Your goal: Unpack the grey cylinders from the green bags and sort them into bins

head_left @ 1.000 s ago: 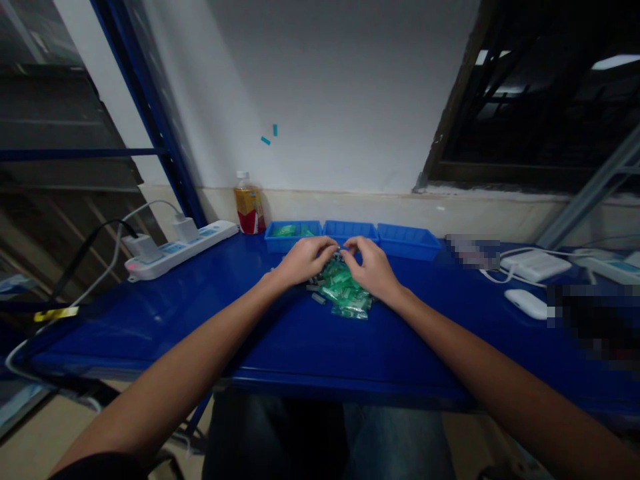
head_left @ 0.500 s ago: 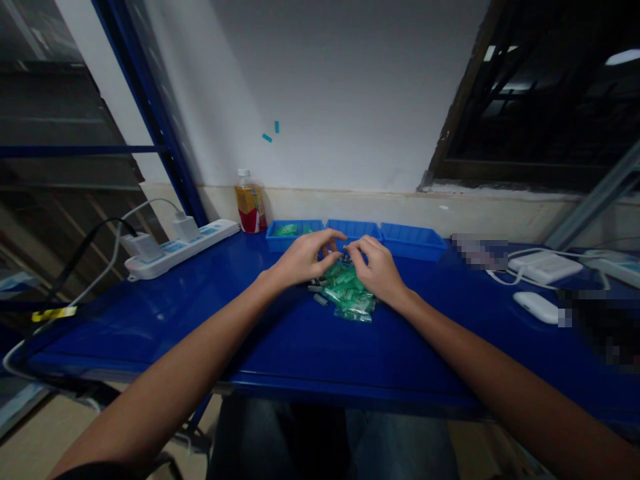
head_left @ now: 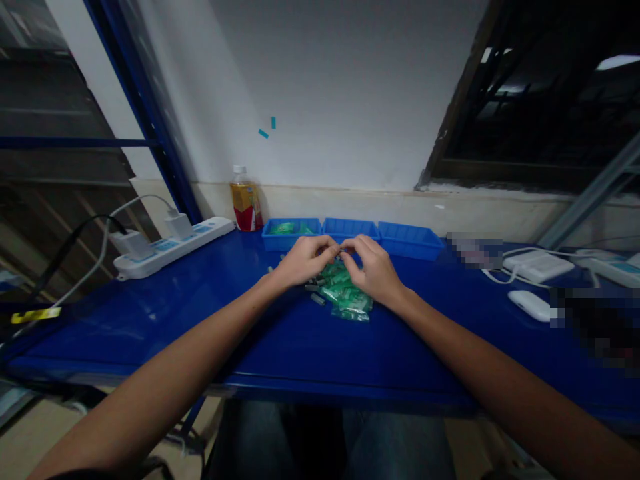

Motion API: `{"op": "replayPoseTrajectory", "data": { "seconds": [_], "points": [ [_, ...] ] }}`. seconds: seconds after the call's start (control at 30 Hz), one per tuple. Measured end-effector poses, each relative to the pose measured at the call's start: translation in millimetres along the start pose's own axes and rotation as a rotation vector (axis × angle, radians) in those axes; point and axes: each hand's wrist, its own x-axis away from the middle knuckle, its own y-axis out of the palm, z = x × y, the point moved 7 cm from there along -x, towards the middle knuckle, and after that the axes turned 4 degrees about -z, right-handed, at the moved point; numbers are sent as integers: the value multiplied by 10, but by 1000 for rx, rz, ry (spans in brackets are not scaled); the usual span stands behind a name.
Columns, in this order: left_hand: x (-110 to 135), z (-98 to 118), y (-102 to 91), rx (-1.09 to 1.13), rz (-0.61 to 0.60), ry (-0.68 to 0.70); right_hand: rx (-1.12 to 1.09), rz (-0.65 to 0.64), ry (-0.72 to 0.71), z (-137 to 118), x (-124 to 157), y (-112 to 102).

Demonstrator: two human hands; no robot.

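My left hand (head_left: 309,259) and my right hand (head_left: 371,268) meet at the fingertips over a heap of small green plastic packets (head_left: 345,293). Each hand is closed in a pinch. Between the fingertips sits something too small and too covered to name. Small grey metal-looking pieces (head_left: 317,299) lie at the left edge of the heap, partly under my left hand. Behind the hands stand three blue trays in a row: the left tray (head_left: 270,244) has green packets in it, then the middle tray (head_left: 350,227) and the right tray (head_left: 413,245).
A juice bottle (head_left: 246,203) stands by the wall, left of the trays. A power strip (head_left: 145,267) with plugged-in chargers lies on the left of the blue table (head_left: 300,360). To the right are a white adapter (head_left: 537,265) with cables and a white rounded case (head_left: 533,306).
My left fingers have closed from a spread position and now touch my right fingertips. The small thing pinched in my right hand is now hidden between both. The view has shifted slightly.
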Motion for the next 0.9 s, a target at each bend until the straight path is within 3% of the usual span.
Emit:
{"op": "replayPoseTrajectory", "data": {
  "seconds": [0.13, 0.3, 0.47, 0.7, 0.9],
  "points": [
    [-8, -32, -53, -105, -123, -34, 42, 47, 37, 194, -28, -80],
    [84, -207, -122, -211, -409, -49, 181, 143, 277, 954, 76, -266],
    [136, -340, -45, -163, -499, -86, 356, 117, 512, 1546, 271, -314],
    [127, -387, 20, -297, -481, -85, 435, 66, 594, 1632, 286, -239],
    [121, -355, -6, -259, -453, -84, 414, 39, 610, 1606, 274, -232]
  ]
}}
